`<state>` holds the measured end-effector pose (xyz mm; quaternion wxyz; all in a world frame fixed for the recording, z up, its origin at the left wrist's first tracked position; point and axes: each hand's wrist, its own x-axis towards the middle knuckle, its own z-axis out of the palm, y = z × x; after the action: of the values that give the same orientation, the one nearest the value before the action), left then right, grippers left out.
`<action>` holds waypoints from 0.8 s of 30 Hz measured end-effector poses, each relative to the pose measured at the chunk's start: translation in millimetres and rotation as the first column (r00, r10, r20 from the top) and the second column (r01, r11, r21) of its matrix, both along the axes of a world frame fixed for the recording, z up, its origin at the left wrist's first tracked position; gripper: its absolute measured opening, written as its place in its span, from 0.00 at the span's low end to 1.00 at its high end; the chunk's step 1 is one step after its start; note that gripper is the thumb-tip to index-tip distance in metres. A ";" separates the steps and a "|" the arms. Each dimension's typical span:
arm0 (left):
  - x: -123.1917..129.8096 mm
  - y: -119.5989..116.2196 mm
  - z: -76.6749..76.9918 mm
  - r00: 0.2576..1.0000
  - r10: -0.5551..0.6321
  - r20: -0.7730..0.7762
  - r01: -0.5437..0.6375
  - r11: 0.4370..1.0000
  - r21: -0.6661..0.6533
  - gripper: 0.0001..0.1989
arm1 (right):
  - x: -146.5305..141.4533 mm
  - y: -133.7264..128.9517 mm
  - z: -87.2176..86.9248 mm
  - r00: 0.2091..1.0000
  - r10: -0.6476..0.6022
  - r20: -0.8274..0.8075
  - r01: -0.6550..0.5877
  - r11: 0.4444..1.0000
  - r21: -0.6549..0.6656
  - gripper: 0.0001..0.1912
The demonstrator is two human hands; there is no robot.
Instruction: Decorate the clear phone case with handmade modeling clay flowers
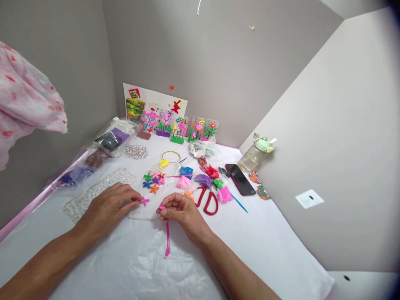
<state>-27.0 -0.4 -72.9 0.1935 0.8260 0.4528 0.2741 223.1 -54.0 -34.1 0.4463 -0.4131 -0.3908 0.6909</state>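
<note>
Pink clay flower (144, 201) is sitting on a clear case (148, 213), right at the fingertips of the left hand (114, 202); they're touching a petal, but I can't tell if they're actually pinching it. Right hand (179, 212) is pinching a small pink clay piece (161, 207) nearby, with a pink tool (167, 241) poking out below it. Some colourful flowers (155, 188) are lying just beyond. Farther out, red-handled scissors (211, 204) and a phone (240, 179) are lying on the white-covered table (125, 262), and decorated cases (178, 132) are standing near a grey wall (203, 62).
</note>
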 end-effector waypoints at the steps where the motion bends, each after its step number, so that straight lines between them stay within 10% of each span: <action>1: -0.9 0.5 -0.5 1.000 0.006 -0.007 -0.006 1.000 0.005 0.14 | 2.9 1.3 2.6 1.000 0.000 -0.013 0.000 1.000 0.006 0.21; 7: -2.6 1.2 -3.2 0.999 0.035 -0.030 -0.036 0.999 -0.008 0.16 | 27.1 12.3 17.5 0.954 -0.280 -0.111 0.292 0.950 0.115 0.18; 24: 22.4 -25.7 21.6 0.966 0.024 0.256 0.009 0.992 -0.125 0.14 | -0.1 0.4 -0.3 0.997 -0.059 -0.051 0.059 0.998 -0.004 0.20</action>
<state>-4.6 -26.1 -51.3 0.3008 0.7681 0.4432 0.3507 222.9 -53.6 -34.4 0.4759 -0.4070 -0.3661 0.6883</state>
